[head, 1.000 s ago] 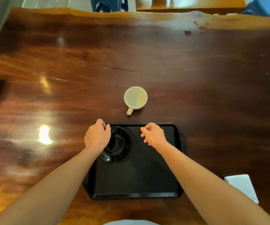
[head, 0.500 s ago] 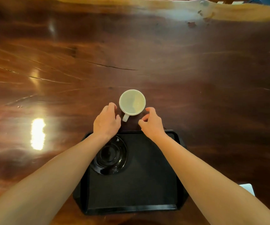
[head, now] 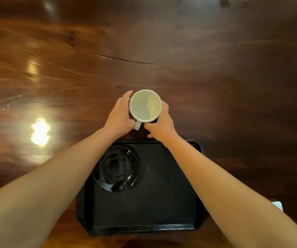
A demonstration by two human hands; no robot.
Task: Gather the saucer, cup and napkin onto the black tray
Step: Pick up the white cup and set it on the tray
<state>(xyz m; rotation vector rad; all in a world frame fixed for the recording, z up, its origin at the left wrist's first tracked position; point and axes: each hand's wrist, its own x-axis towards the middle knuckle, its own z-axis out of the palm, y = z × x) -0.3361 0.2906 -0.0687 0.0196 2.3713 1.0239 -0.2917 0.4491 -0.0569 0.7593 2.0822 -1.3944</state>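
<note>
Two hands around one cup.

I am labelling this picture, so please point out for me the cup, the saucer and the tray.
cup [head: 145, 106], head view, on the pale inside bottom.
saucer [head: 116, 168], head view, on the round well in its middle.
tray [head: 162, 199], head view, on the bare flat floor right of the saucer.

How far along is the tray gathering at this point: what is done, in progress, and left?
Done: the black saucer lies on the black tray, at its far-left part. In hand: the left hand and right hand clasp the white cup, which is beyond the tray's far edge, over the wooden table. Left: the cup, then the napkin, only a corner visible right of the tray.
</note>
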